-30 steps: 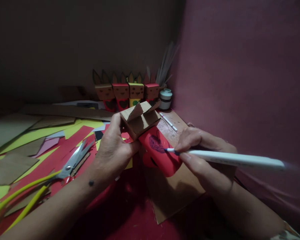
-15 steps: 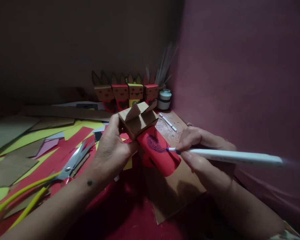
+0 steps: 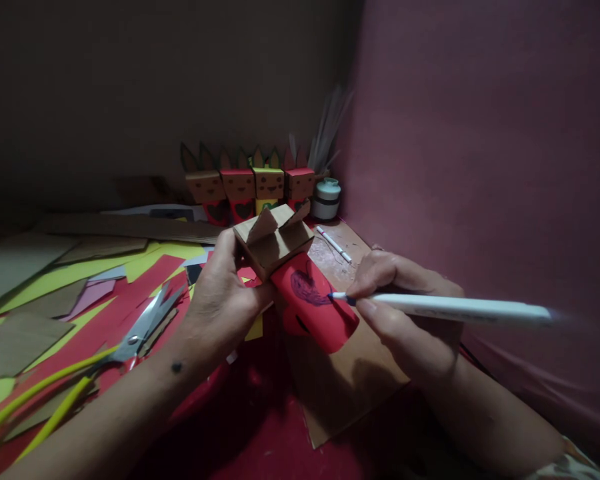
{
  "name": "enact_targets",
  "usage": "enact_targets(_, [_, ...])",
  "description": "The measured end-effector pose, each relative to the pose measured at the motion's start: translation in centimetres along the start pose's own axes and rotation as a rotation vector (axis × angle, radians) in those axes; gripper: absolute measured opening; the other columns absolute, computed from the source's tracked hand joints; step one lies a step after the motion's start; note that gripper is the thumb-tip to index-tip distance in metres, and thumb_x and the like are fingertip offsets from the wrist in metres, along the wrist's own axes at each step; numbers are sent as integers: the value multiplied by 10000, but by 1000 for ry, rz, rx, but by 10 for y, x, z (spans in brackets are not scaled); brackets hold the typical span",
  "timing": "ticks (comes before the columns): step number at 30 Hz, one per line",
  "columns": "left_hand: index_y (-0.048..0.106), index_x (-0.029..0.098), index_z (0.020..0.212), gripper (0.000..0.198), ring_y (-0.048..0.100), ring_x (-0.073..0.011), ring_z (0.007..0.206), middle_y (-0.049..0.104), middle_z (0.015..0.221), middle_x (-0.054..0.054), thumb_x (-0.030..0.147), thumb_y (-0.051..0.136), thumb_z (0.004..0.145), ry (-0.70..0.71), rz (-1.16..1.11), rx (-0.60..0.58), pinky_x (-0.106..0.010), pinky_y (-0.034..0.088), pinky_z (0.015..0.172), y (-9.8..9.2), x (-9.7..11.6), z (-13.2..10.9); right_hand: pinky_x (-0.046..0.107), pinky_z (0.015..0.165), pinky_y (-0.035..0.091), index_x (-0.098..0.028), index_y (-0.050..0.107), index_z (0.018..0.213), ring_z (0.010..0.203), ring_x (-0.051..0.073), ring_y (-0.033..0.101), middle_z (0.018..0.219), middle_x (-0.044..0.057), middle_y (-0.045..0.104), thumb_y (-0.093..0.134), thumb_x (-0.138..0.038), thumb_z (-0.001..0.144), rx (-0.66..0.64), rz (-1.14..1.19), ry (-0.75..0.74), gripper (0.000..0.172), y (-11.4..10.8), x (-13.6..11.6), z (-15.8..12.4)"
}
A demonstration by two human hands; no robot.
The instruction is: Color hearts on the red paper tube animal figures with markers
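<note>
My left hand (image 3: 225, 287) is closed around a cardboard figure (image 3: 274, 240), gripping it by its box head with two ear flaps. The figure's body is a red paper tube (image 3: 337, 320), tilted toward my right side, and a dark purple heart shape (image 3: 310, 290) is coloured on it. In my right hand (image 3: 405, 307) a white felt-tip marker (image 3: 450, 307) is pinched between thumb and fingers. Its dark tip touches the red paper at the heart's edge. Below the figure lies a flat cardboard sheet (image 3: 345, 393).
Scissors with yellow handles (image 3: 55, 407) lie at left over red, yellow and brown scraps (image 3: 90, 333). Several finished-looking box figures (image 3: 237, 183) stand at the back, beside a white jar (image 3: 327, 199). Another marker (image 3: 334, 245) lies behind my right hand. A pinkish cloth (image 3: 505, 167) hangs at right.
The marker tip has shifted slightly along the heart's lower edge with my right hand. My left hand keeps its hold on the figure; the whole view has drifted a little.
</note>
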State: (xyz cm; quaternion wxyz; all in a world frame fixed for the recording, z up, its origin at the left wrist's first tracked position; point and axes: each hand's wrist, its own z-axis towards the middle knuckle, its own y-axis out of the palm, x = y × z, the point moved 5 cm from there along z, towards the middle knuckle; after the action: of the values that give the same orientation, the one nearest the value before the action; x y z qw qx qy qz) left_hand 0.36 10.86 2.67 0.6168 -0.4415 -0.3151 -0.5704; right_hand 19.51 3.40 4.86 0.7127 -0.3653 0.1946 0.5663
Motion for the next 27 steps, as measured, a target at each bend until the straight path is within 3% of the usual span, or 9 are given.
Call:
enact_targets(8, [586,209,1204,652,658,-300,1076,703,1205,-84,279,862,618,-64,-71,14,-477,493,950,0,-5,1,318,549,358,-224,649,812,560,135,504,633,-37,573,614,-88,815,26,2,-7,141,-1,-1,3])
enact_targets(13, [591,215,1156,616,664,-289,1053,718,1179,-69,254,867,607,-85,-120,-10,-478,507,957,2,-5,2,330,586,410,-228,669,817,610,151,560,681,-20,613,592,-85,798,32,12,-24,163,1,-1,2])
enact_targets(21, [588,203,1249,724,658,-321,1117,700,1254,-91,278,876,588,-91,-91,-1,-517,488,1022,0,-6,1,319,584,366,-216,655,822,617,131,518,687,-33,580,597,-60,803,33,20,-26,168,1,1,2])
enact_targets(27, [601,222,1203,689,665,-301,1094,713,1197,-64,254,892,579,-98,-123,-12,-481,501,1000,0,-9,2,320,599,396,-217,669,826,617,135,538,689,-34,599,598,-61,798,25,56,-40,174,2,1,3])
